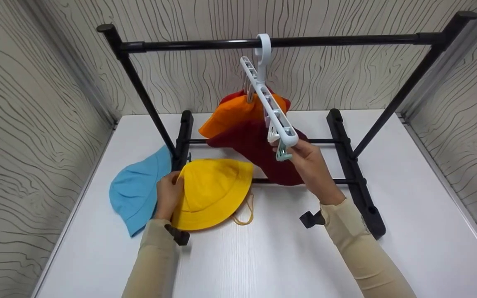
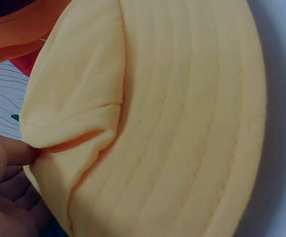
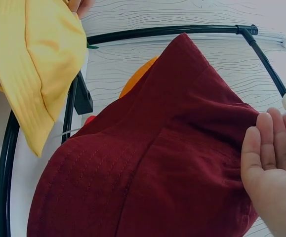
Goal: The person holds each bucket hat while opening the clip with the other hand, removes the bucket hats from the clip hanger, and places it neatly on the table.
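Observation:
My left hand [image 1: 169, 194] pinches the yellow hat [image 1: 213, 192] at its crown, thumb and fingers on the cloth [image 2: 73, 84]. My right hand [image 1: 315, 169] is at the front end of the white hanger [image 1: 278, 114], beside a pale green clip [image 1: 283, 151]; its fingertips are partly hidden there. In the right wrist view the right hand [image 3: 276, 153] has extended fingers touching the dark red hat [image 3: 172, 143]. That hat and an orange hat [image 1: 234, 114] hang below the hanger, with a red one [image 1: 232, 96] behind.
A light blue hat [image 1: 139, 186] lies on the white table [image 1: 246, 265] at the left. The black rack's top bar [image 1: 346, 40] carries the hanger hook [image 1: 264, 54]. Its feet [image 1: 358, 186] and lower bars stand on the table. Patterned walls [image 1: 23, 124] enclose the sides and back.

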Action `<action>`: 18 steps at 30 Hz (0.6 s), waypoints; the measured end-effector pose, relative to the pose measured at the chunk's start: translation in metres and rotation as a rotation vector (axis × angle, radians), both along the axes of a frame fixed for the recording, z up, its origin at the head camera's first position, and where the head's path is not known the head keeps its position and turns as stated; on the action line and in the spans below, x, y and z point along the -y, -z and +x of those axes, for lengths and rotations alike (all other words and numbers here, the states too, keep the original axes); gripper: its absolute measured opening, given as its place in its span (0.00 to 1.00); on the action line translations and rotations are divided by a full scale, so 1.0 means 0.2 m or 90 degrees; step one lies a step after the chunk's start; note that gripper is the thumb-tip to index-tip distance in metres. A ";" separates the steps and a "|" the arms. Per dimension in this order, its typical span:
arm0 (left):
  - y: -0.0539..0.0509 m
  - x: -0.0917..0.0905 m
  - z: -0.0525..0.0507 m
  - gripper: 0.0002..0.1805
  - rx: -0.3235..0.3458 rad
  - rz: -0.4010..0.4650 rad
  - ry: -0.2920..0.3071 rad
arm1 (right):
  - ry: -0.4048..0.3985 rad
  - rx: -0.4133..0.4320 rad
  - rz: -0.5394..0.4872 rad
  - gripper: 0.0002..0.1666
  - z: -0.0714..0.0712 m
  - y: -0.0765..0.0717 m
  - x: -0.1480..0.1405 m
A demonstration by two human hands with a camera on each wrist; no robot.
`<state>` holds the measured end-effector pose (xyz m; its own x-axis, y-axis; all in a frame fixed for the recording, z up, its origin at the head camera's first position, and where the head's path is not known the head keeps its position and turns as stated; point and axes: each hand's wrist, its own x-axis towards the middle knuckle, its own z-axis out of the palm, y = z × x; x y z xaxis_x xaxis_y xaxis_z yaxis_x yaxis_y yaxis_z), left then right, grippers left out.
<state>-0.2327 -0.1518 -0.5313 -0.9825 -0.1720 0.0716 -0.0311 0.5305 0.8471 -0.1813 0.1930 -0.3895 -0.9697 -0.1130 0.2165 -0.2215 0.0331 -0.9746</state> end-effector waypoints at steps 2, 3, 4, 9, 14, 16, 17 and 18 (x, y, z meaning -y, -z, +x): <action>0.00 0.01 0.00 0.15 -0.005 0.002 0.000 | -0.013 -0.010 -0.008 0.17 0.00 0.00 0.00; 0.01 0.01 0.00 0.15 -0.006 0.000 -0.002 | -0.017 -0.015 -0.008 0.17 0.00 0.00 0.00; 0.01 0.02 0.00 0.15 -0.006 -0.002 -0.002 | -0.018 -0.018 -0.007 0.16 0.00 0.00 0.00; 0.01 0.03 0.00 0.15 0.013 -0.011 -0.006 | -0.012 -0.006 0.007 0.15 0.02 -0.01 -0.01; 0.00 0.05 0.01 0.16 0.036 0.000 -0.007 | -0.012 0.017 -0.009 0.16 0.03 0.00 -0.02; 0.00 0.05 0.00 0.16 0.038 -0.001 -0.006 | -0.014 0.021 -0.025 0.17 0.03 0.00 -0.02; 0.00 0.06 0.00 0.16 0.039 0.000 -0.007 | -0.016 0.023 -0.034 0.17 0.03 0.00 -0.02; 0.00 0.06 0.00 0.17 0.038 -0.001 -0.007 | -0.017 0.024 -0.042 0.18 0.03 0.00 -0.02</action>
<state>-0.2322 -0.1635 -0.5307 -0.9830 -0.1833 0.0133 -0.0875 0.5306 0.8431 -0.1744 0.1978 -0.3898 -0.9741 -0.1258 0.1880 -0.1848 -0.0366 -0.9821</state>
